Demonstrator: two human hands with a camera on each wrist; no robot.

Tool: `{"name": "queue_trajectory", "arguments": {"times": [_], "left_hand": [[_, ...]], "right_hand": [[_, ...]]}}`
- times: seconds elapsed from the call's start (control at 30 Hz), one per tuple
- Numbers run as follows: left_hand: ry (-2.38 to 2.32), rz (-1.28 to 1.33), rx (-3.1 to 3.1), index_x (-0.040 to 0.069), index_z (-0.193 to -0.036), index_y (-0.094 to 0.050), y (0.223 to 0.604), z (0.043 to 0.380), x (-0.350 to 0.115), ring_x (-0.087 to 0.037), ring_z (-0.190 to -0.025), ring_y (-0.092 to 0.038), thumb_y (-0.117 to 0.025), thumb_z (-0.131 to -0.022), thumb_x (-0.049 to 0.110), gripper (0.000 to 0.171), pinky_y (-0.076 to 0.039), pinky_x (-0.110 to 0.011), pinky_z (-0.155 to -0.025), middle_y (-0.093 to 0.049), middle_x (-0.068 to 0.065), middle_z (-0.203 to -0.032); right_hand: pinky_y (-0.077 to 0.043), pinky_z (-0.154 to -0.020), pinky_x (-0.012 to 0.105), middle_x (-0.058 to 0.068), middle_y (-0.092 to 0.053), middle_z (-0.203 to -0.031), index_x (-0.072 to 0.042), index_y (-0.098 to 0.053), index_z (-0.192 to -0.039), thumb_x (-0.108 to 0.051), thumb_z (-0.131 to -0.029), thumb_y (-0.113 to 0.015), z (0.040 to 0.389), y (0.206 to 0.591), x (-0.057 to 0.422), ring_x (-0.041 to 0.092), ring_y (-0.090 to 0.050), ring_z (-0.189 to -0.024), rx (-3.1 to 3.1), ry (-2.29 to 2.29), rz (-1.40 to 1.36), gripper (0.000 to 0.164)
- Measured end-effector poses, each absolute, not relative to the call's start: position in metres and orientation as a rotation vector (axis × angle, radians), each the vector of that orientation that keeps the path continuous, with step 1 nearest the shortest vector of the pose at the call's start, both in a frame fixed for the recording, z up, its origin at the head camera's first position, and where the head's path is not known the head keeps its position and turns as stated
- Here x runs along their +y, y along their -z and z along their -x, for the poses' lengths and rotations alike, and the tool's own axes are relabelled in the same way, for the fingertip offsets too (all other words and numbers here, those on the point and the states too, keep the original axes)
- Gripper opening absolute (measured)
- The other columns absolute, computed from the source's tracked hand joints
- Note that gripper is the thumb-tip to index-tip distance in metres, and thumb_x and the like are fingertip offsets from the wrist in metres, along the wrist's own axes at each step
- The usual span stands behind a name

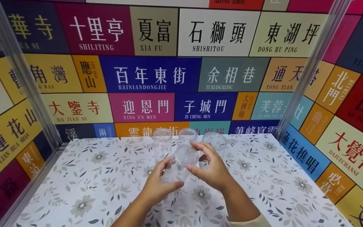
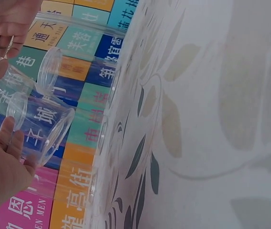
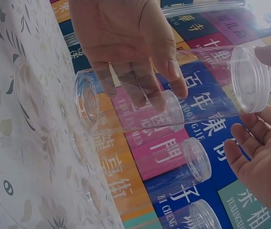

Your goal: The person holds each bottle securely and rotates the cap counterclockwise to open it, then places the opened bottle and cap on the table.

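Both hands hold one clear plastic jar (image 3: pixel 207 102) above the table, with a round clear lid (image 1: pixel 186 154) at its top. My left hand (image 1: pixel 161 181) grips the jar's body from the left, fingers behind and thumb in front. At the lid, my right hand (image 1: pixel 211 167) holds the rim between thumb and fingers. The right wrist view shows the lid end (image 3: pixel 252 78) by the right hand and the jar's base (image 3: pixel 87 100) beyond the left hand (image 3: pixel 121 47). In the left wrist view the left fingers (image 2: pixel 13 138) lie along the clear wall.
Just behind the hands, three more clear jars stand in a row: one at left (image 1: pixel 162 138), one in the middle (image 1: pixel 187 134), one at right (image 1: pixel 214 140). A floral cloth covers the table (image 1: pixel 106 189). Printed panels (image 1: pixel 150 74) and metal posts (image 1: pixel 27 78) enclose the back and sides.
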State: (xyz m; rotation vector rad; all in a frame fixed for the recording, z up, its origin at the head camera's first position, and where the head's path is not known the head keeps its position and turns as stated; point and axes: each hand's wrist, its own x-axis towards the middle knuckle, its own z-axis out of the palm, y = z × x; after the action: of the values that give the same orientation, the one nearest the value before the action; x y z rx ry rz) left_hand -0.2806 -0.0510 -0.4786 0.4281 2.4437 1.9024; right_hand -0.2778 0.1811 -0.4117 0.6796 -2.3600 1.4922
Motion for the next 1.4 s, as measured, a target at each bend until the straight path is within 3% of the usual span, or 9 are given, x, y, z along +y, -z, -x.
{"name": "queue_trajectory", "arguments": {"times": [0.17,0.27,0.43,0.6,1.07,1.4], "left_hand": [[-1.920,-0.425,2.431,0.031,-0.157,-0.049,0.4785,0.2809,-0.0510,-0.033,-0.154,-0.044,-0.095,-0.081,0.035,0.089,-0.030,-0.063,-0.130,-0.052,-0.007,-0.160],[-1.922,-0.412,2.432,0.032,-0.156,-0.050,0.4783,0.2808,-0.0509,-0.032,-0.154,-0.044,-0.095,-0.080,0.035,0.089,-0.031,-0.064,-0.129,-0.053,-0.005,-0.160],[-1.918,-0.391,2.436,0.033,-0.156,-0.050,0.4794,0.2807,-0.0505,-0.031,-0.154,-0.044,-0.096,-0.079,0.035,0.090,-0.033,-0.063,-0.128,-0.054,-0.002,-0.159],[-1.928,-0.434,2.438,0.030,-0.157,-0.049,0.4813,0.2815,-0.0505,-0.031,-0.152,-0.045,-0.095,-0.079,0.034,0.090,-0.036,-0.062,-0.127,-0.054,-0.004,-0.158],[-1.899,-0.429,2.469,0.021,-0.159,-0.047,0.4805,0.2807,-0.0508,-0.034,-0.151,-0.047,-0.094,-0.080,0.035,0.093,-0.035,-0.062,-0.128,-0.055,-0.007,-0.157],[-1.885,-0.405,2.466,0.020,-0.159,-0.047,0.4803,0.2804,-0.0499,-0.034,-0.151,-0.047,-0.094,-0.080,0.035,0.094,-0.033,-0.062,-0.129,-0.053,-0.008,-0.157]], "right_hand": [[-0.055,-0.102,0.035,0.000,-0.057,-0.147,-0.018,-0.054,-0.157,-0.035,-0.086,-0.087,0.2794,0.4116,0.1826,0.018,-0.053,-0.134,-2.386,-1.470,-0.660,0.080],[-0.055,-0.100,0.038,0.001,-0.058,-0.142,-0.016,-0.053,-0.157,-0.041,-0.085,-0.087,0.2791,0.4101,0.1823,0.021,-0.055,-0.127,-2.407,-1.453,-0.604,0.083],[-0.053,-0.094,0.035,0.003,-0.057,-0.126,-0.018,-0.059,-0.150,-0.043,-0.082,-0.091,0.2772,0.4093,0.1801,0.024,-0.057,-0.108,-2.427,-1.425,-0.503,0.079],[-0.054,-0.091,0.031,0.000,-0.059,-0.122,-0.022,-0.065,-0.142,-0.040,-0.079,-0.095,0.2757,0.4100,0.1770,0.020,-0.057,-0.104,-2.415,-1.407,-0.482,0.072],[-0.057,-0.094,0.028,0.002,-0.063,-0.138,-0.015,-0.062,-0.150,-0.026,-0.084,-0.091,0.2778,0.4121,0.1771,0.017,-0.058,-0.124,-2.315,-1.470,-0.613,0.073],[-0.055,-0.102,0.031,0.005,-0.061,-0.151,-0.014,-0.056,-0.156,-0.013,-0.091,-0.078,0.2753,0.4124,0.1806,0.022,-0.055,-0.132,-2.288,-1.580,-0.720,0.068]]}}
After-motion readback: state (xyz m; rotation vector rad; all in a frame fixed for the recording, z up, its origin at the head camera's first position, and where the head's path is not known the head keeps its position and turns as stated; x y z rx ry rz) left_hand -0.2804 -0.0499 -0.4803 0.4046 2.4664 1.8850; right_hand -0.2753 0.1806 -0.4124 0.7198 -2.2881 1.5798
